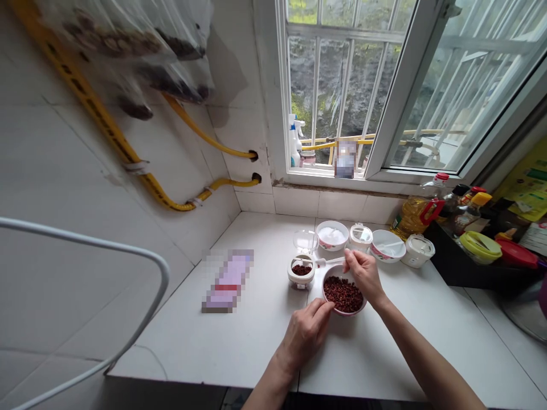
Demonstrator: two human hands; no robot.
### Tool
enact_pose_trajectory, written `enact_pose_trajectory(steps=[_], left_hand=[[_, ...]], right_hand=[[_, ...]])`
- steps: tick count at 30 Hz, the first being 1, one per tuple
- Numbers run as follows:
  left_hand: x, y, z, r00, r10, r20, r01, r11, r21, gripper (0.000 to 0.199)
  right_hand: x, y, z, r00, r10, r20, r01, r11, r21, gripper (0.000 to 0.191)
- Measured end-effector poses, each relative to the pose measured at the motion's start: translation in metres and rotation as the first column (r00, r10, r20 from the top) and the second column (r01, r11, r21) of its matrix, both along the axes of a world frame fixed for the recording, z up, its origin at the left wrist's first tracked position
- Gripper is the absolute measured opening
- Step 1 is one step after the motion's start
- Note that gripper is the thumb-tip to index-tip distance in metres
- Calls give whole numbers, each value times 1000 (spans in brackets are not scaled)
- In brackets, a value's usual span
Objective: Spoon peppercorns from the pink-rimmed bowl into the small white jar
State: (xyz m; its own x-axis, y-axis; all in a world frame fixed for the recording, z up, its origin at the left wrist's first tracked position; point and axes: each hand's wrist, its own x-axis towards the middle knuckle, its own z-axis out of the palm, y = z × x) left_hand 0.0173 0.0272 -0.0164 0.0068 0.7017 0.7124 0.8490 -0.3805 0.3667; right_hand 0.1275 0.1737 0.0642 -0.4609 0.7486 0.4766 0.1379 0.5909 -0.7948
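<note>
My left hand (306, 329) pinches the near left rim of a white bowl (347, 314) filled with dark red Sichuan peppercorns (342, 293). Above the bowl's far right side, the fingers of my right hand (364, 274) are closed on the handle of a small white spoon (333, 261). The spoon's head points left toward a small seasoning jar (301, 280), whose clear lid (305, 240) is flipped up. More dark red peppercorns show inside that jar. Whether the spoon carries anything is too small to tell.
Behind stand a bowl of white grains (332, 236), another bowl (388, 246), and two lidded jars (361, 234). An oil bottle (414, 213) and several condiment bottles are at right. A blurred purple oblong (228, 282) lies left. The window (337, 85) has bars.
</note>
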Motion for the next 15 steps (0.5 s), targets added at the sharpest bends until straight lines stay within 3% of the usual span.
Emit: enact_pose_trajectory(steps=[3, 6, 8, 11, 15], left_hand=[[0, -1, 1, 1000, -5, -2, 5, 1000, -4, 24], [-1, -1, -1, 1000, -4, 1, 4, 1000, 16, 23], [-3, 0, -4, 1000, -19, 1, 19, 999, 37, 24], [-8, 1, -10, 999, -48, -24, 49, 996, 68, 26], [-15, 3, -15, 998, -59, -24, 60, 996, 72, 22]], right_hand=[[-17, -7, 11, 995, -12, 102, -19, 954, 299, 47], [-36, -10, 16, 962, 9, 274, -162, 826, 541, 41], [-48, -12, 21, 910, 10, 416, -291, 731, 618, 38], [-69, -20, 39, 749, -45, 661, -478, 653, 587, 36], [-98, -34, 68, 465, 13, 885, -683, 642, 350, 26]])
